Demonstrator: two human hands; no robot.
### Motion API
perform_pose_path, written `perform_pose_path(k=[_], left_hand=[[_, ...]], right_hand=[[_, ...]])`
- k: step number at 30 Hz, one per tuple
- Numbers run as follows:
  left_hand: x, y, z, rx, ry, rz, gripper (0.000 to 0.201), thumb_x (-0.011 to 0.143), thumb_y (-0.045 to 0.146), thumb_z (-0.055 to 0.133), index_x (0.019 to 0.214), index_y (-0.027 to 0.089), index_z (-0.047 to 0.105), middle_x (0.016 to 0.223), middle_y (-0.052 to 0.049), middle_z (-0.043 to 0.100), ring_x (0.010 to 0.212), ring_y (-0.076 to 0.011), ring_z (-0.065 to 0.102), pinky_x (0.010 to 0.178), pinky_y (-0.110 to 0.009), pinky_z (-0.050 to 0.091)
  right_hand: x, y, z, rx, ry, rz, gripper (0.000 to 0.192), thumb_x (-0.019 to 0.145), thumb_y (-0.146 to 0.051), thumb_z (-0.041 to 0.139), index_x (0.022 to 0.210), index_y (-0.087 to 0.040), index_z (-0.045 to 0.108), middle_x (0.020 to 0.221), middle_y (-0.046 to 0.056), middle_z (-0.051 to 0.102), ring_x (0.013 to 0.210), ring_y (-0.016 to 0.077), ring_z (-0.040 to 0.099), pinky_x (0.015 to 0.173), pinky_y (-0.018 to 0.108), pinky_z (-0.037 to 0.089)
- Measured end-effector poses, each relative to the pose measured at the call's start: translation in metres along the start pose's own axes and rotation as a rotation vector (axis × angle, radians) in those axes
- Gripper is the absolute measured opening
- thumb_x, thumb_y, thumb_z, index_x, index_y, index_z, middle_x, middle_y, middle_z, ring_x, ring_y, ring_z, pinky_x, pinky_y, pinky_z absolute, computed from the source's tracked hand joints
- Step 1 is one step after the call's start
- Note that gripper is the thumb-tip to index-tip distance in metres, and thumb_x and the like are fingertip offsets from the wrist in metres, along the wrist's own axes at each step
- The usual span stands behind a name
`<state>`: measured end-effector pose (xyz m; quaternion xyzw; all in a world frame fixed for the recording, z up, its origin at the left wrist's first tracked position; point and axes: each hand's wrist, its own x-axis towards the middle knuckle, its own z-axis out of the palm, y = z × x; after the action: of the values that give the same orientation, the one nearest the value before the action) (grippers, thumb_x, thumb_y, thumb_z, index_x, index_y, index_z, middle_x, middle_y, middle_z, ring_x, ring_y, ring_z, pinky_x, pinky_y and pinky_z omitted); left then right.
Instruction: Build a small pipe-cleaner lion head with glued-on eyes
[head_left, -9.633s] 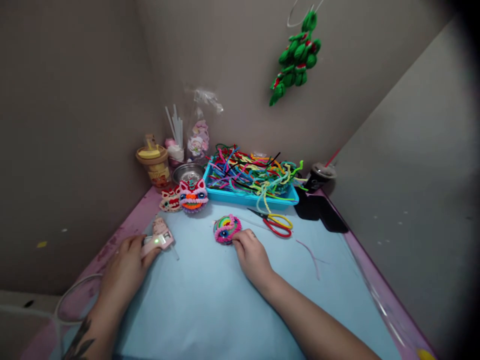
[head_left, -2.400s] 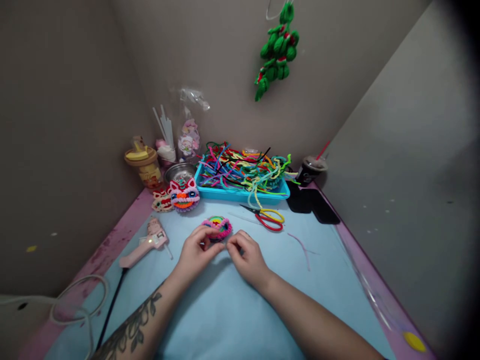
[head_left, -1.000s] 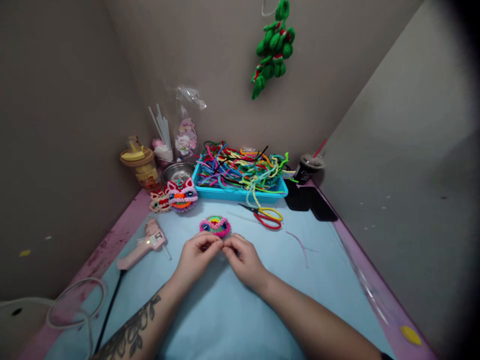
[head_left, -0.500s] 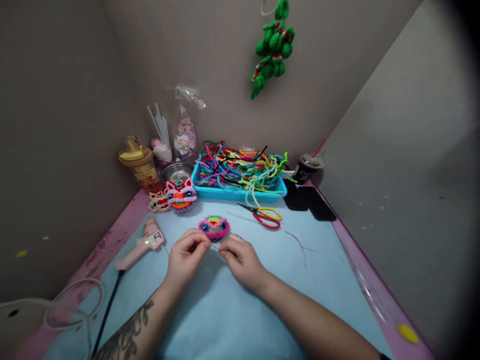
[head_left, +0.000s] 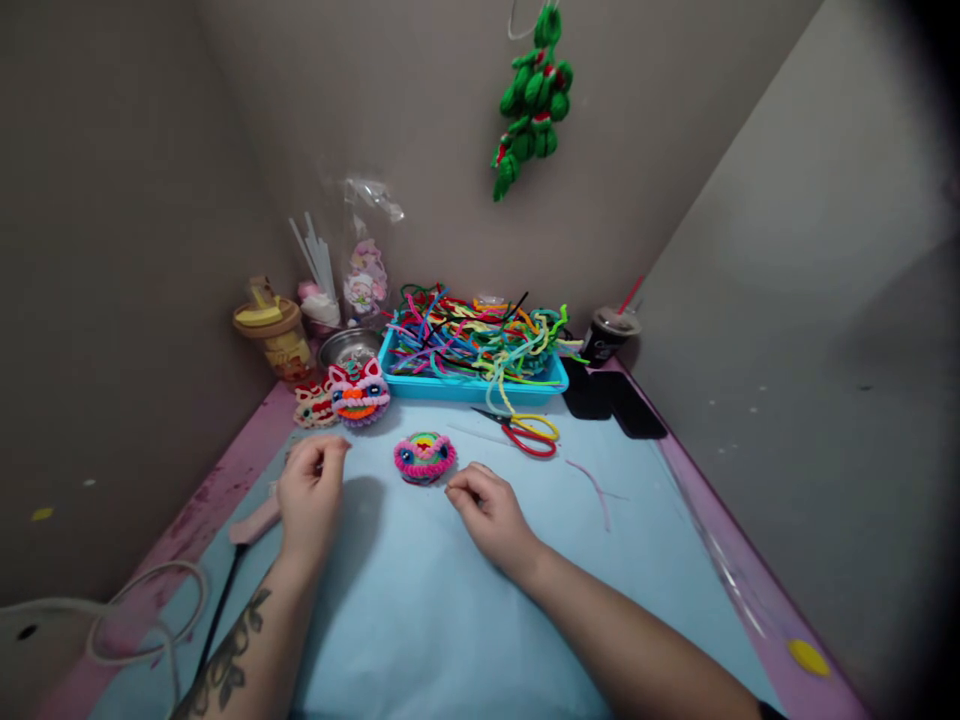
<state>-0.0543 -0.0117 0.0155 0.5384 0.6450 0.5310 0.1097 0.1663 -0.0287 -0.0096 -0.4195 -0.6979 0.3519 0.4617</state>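
Beyond both our hands sits the blue tray [head_left: 480, 388] heaped with pipe cleaners. Our left hand [head_left: 311, 495], fingers curled loosely, hovers over the pink glue gun [head_left: 255, 520]. Our right hand [head_left: 487, 510] rests pinched; on what, we cannot tell. Between them, slightly ahead, lies the small woven face [head_left: 424, 457].
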Motion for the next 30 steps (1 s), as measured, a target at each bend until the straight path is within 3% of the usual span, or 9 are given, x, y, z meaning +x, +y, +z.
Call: perform_pose_path(k=[5,7,9,14,19,22,25,27,30], left_hand=[[0.015,-0.019,-0.006,0.250,0.095,0.100,0.031,0.069,0.032,0.064,0.097,0.018,0.064,0.108,-0.011,0.058,0.079,-0.0194,0.058,0.074,-0.033,0.047],[0.017,-0.023,-0.007,0.233,0.047,0.096,0.021,0.075,0.036,0.057,0.079,0.018,0.066,0.102,-0.010,0.063,0.085,-0.0218,0.061,0.077,-0.034,0.047],[0.018,-0.023,-0.009,0.224,-0.039,0.068,0.031,0.081,0.039,0.047,0.064,0.019,0.063,0.089,-0.008,0.067,0.085,-0.0226,0.062,0.077,-0.034,0.047],[0.021,-0.007,-0.022,0.316,-0.063,0.053,0.025,0.072,0.044,0.055,0.076,0.019,0.060,0.091,-0.008,0.066,0.082,-0.0232,0.062,0.069,-0.032,0.047],[0.017,-0.007,-0.043,0.386,-0.148,-0.018,0.033,0.081,0.045,0.045,0.068,0.020,0.060,0.075,-0.005,0.067,0.074,-0.0211,0.062,0.065,-0.028,0.044],[0.011,-0.015,-0.052,0.400,-0.110,-0.037,0.028,0.077,0.044,0.052,0.081,0.019,0.062,0.077,-0.004,0.068,0.071,-0.0203,0.062,0.062,-0.027,0.044],[0.013,-0.011,-0.054,0.421,-0.101,-0.040,0.029,0.080,0.043,0.047,0.074,0.019,0.062,0.069,-0.004,0.065,0.066,-0.0195,0.060,0.058,-0.027,0.043],[0.024,-0.002,-0.050,0.413,-0.015,-0.018,0.027,0.082,0.040,0.045,0.074,0.019,0.060,0.066,-0.003,0.063,0.063,-0.0187,0.059,0.057,-0.026,0.043],[0.061,0.014,-0.038,0.344,0.136,0.065,0.034,0.072,0.034,0.059,0.102,0.018,0.056,0.085,-0.004,0.066,0.072,-0.0180,0.062,0.064,-0.026,0.048]], right_hand=[[0.002,0.006,-0.003,0.007,0.084,0.077,0.014,0.083,-0.018,0.050,0.070,-0.019,0.054,0.067,-0.001,0.049,0.064,0.0135,0.048,0.060,0.024,0.037],[0.005,0.012,-0.005,0.030,0.142,0.133,0.013,0.083,-0.022,0.049,0.071,-0.019,0.053,0.069,0.000,0.051,0.066,0.0141,0.049,0.060,0.024,0.038],[0.009,0.019,-0.006,0.081,0.162,0.169,0.013,0.083,-0.025,0.049,0.072,-0.020,0.053,0.076,0.002,0.056,0.073,0.0158,0.054,0.064,0.024,0.041],[0.015,0.033,-0.005,0.182,0.057,0.191,0.015,0.081,-0.029,0.051,0.070,-0.020,0.053,0.111,0.008,0.062,0.100,0.0218,0.058,0.080,0.031,0.044],[0.012,0.038,-0.002,0.198,0.009,0.217,0.014,0.081,-0.029,0.051,0.070,-0.020,0.052,0.108,0.009,0.064,0.099,0.0223,0.060,0.086,0.035,0.043],[0.011,0.038,-0.003,0.183,0.046,0.206,0.014,0.080,-0.029,0.051,0.070,-0.020,0.052,0.103,0.009,0.065,0.096,0.0222,0.060,0.085,0.034,0.044],[0.012,0.037,-0.006,0.193,0.134,0.208,0.016,0.079,-0.032,0.052,0.070,-0.020,0.052,0.096,0.008,0.065,0.092,0.0224,0.060,0.082,0.034,0.045],[0.013,0.037,-0.008,0.208,0.176,0.211,0.017,0.080,-0.034,0.052,0.070,-0.020,0.053,0.092,0.008,0.065,0.088,0.0220,0.060,0.079,0.033,0.046],[0.012,0.035,-0.009,0.181,0.194,0.193,0.016,0.080,-0.033,0.052,0.072,-0.020,0.055,0.087,0.006,0.064,0.082,0.0204,0.059,0.074,0.031,0.046]])
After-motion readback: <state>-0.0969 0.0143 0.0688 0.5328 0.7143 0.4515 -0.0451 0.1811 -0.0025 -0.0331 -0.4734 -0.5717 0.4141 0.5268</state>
